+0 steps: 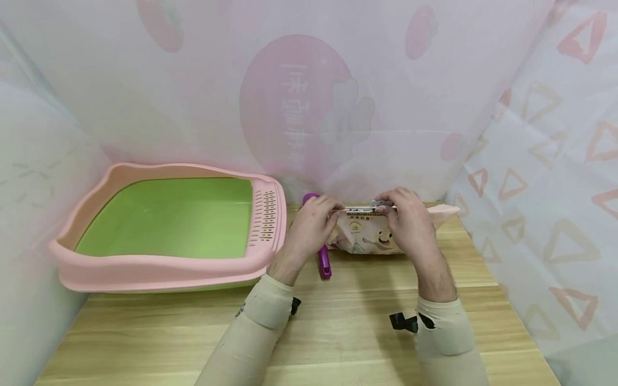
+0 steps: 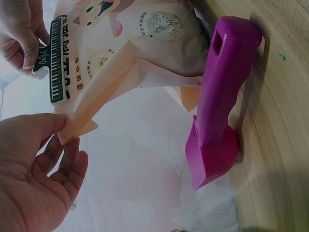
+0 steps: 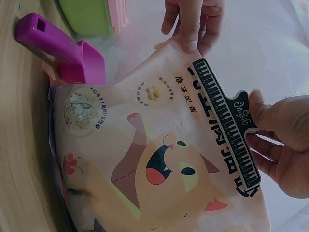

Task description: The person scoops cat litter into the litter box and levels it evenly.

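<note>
A cream cat litter bag with a cartoon cat stands at the back of the table. Across its folded top lies a black-and-white clip with a piano-key pattern and the word "Music". My left hand pinches the bag's top corner between thumb and fingers, just beyond the clip's end. With thumb and fingers, my right hand grips the clip's handle. A purple litter scoop leans beside the bag, its handle end down on the table, close to my left hand in the head view.
To the left sits a large litter box with a pink rim, a green base and a slotted panel. Printed white sheeting rises behind and at both sides of the wooden table.
</note>
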Tool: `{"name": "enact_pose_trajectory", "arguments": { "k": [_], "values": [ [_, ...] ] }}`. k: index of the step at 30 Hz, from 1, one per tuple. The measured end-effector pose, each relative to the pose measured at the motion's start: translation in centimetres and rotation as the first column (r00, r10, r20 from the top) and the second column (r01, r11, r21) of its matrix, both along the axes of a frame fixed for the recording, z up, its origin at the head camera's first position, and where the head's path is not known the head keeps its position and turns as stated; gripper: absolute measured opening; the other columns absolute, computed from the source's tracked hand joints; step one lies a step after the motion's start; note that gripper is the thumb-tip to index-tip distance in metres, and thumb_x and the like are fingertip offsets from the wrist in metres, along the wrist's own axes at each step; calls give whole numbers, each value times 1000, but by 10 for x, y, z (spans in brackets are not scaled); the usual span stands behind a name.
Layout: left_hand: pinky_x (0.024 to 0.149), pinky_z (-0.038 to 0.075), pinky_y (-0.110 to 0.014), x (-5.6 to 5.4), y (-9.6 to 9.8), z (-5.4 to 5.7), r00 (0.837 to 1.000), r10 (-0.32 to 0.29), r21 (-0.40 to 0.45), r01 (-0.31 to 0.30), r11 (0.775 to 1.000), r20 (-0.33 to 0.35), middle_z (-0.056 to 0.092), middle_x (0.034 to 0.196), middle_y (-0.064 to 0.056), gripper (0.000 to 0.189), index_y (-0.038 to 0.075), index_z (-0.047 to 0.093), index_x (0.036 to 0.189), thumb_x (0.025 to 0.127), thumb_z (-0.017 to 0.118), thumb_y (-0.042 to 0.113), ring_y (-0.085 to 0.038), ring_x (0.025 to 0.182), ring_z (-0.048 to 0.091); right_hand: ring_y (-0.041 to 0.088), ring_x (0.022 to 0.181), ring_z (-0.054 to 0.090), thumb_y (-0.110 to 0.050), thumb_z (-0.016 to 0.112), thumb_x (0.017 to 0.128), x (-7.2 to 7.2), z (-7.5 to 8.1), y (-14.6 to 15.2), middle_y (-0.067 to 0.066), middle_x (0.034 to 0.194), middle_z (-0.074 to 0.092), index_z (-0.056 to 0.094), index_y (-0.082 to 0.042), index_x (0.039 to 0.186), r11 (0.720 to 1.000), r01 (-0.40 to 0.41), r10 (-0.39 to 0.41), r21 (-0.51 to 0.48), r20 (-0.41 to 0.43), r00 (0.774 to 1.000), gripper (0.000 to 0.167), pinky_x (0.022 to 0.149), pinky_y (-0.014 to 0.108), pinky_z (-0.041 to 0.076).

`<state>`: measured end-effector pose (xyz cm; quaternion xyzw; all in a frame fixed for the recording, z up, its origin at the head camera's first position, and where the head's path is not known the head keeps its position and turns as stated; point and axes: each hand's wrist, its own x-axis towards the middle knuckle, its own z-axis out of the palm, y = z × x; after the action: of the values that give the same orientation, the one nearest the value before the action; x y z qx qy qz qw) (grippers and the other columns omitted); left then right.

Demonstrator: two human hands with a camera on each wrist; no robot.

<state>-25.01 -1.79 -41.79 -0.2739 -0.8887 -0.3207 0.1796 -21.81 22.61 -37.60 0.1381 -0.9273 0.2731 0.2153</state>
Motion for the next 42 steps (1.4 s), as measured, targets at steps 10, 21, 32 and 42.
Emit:
{"name": "enact_pose_trajectory", "arguments": {
  "k": [10, 21, 32, 42],
  "values": [
    [111, 65, -48, 0, 1, -1, 999, -23, 4, 23, 1000, 30, 85, 129, -9, 16, 10, 83, 128, 114, 76, 13, -33, 123, 78, 49, 114, 75, -1, 80, 106, 11, 11, 4, 26, 113, 83, 82, 6, 116, 985, 73, -101, -156, -184, 978, 12, 105, 60, 61],
    [111, 65, -49, 0, -1, 0, 999, -33, 18, 33, 999, -1, 86, 128, -9, 15, 9, 84, 126, 112, 79, 9, -34, 123, 78, 33, 113, 73, -9, 78, 109, 20, 25, 38, 30, 121, 78, 80, 11, 128, 929, 207, -278, -305, -209, 938, 27, 97, -3, 44],
    [110, 66, -49, 0, -3, 0, 999, -33, 32, 32, 999, 5, 86, 128, -11, 15, 8, 84, 125, 112, 78, 8, -34, 123, 79, -16, 98, 63, -22, 76, 116, 13, 22, 86, -24, 108, 65, 82, 3, 136, 700, 388, -521, -599, -59, 851, 33, 93, 4, 56],
    [113, 64, -50, -2, -2, -1, 1000, -25, 21, 24, 999, 14, 85, 130, -11, 15, 9, 84, 127, 112, 78, 10, -35, 125, 78, -12, 85, 60, -28, 71, 118, -2, 1, 122, -33, 91, 59, 78, 3, 144, 577, 522, -563, -628, 157, 811, 40, 78, 3, 51]
  ]
}}
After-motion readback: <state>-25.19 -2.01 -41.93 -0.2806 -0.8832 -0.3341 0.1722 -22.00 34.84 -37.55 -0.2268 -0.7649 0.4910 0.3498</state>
